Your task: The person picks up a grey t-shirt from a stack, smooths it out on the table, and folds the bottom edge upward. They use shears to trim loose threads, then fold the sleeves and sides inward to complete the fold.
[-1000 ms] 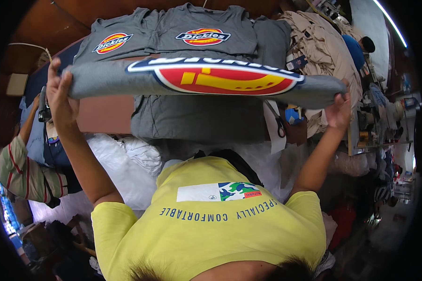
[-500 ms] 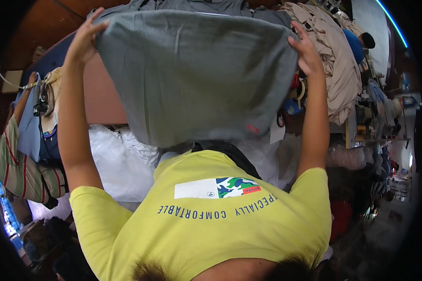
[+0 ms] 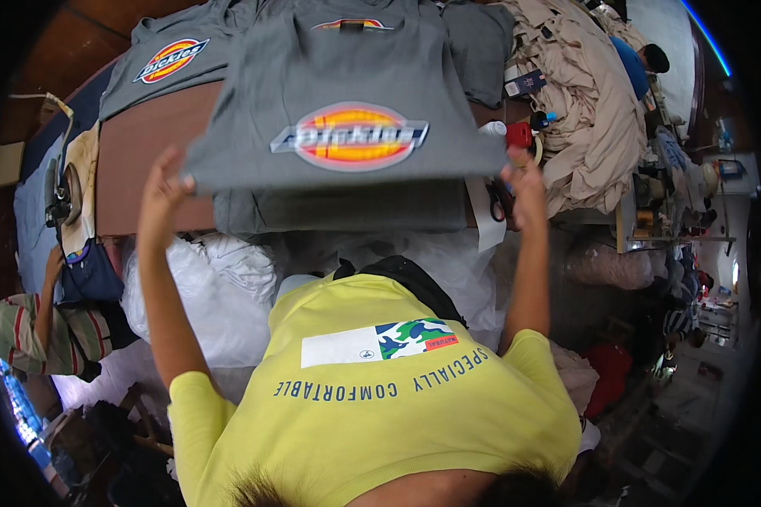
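Note:
A grey shirt (image 3: 254, 139) with a red, yellow and blue oval print is stretched between my two hands above the table. My left hand (image 3: 166, 196) is closed on its near left corner. The near right corner is pinched in my right hand (image 3: 526, 188), whose fingers are slightly blurred. Under the shirt's near edge lies more grey folded cloth (image 3: 338, 209) along the table's front. Another grey shirt (image 3: 165, 66) with the same kind of print is spread at the far left, and a further grey garment (image 3: 479, 55) sits at the far right.
A heap of beige garments (image 3: 588, 127) fills the right of the brown table (image 3: 148, 160). Black-handled scissors (image 3: 499, 201) and a red object (image 3: 518, 135) lie by my right hand. White plastic bags (image 3: 194, 287) hang below. A co-worker (image 3: 46, 329) is at left near an iron (image 3: 69, 190).
My hands have come down and nearer with the shirt's edge. The plain grey side that faced me has dropped, and the printed front now shows. The co-worker's arm has lowered.

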Demonstrator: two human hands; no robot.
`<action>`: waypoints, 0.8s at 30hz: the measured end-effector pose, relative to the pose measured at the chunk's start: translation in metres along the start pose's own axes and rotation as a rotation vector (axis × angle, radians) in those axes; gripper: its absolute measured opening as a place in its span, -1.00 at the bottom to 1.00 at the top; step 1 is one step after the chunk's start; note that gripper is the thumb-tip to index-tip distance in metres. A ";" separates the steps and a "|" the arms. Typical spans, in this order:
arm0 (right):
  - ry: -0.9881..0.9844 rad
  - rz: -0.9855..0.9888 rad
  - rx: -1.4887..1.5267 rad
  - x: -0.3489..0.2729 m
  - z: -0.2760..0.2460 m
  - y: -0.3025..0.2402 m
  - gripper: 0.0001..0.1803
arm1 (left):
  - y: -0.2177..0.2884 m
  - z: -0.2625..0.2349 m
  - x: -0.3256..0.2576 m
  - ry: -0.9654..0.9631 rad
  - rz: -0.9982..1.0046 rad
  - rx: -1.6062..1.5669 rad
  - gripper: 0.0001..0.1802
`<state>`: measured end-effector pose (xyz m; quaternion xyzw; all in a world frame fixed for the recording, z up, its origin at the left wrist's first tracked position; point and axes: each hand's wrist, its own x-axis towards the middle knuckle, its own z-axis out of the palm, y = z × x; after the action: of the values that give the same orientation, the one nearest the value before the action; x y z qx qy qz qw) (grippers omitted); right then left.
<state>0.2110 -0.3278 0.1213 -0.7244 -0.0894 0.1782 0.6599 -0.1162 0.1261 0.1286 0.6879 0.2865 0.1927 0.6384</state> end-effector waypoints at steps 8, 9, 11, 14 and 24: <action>0.101 0.333 -0.058 -0.078 -0.003 0.135 -0.48 | -0.132 0.028 -0.074 0.178 -0.399 -0.032 -0.35; 0.101 0.355 -0.099 -0.080 -0.006 0.134 -0.51 | -0.135 0.027 -0.077 0.181 -0.417 0.016 -0.37; 0.098 0.392 -0.182 -0.081 -0.010 0.128 -0.56 | -0.135 0.028 -0.077 0.189 -0.446 0.109 -0.42; 0.302 -0.254 -1.102 -0.077 0.016 0.116 -0.54 | -0.125 0.058 -0.073 0.392 0.184 1.067 -0.49; -0.613 -0.694 -1.217 0.012 0.181 0.120 -0.33 | -0.121 0.165 0.048 -0.214 0.546 1.193 -0.37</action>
<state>0.1417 -0.1697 -0.0105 -0.8087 -0.5735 0.0731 0.1081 0.0070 0.0325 -0.0138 0.9866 0.0946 0.0863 0.1013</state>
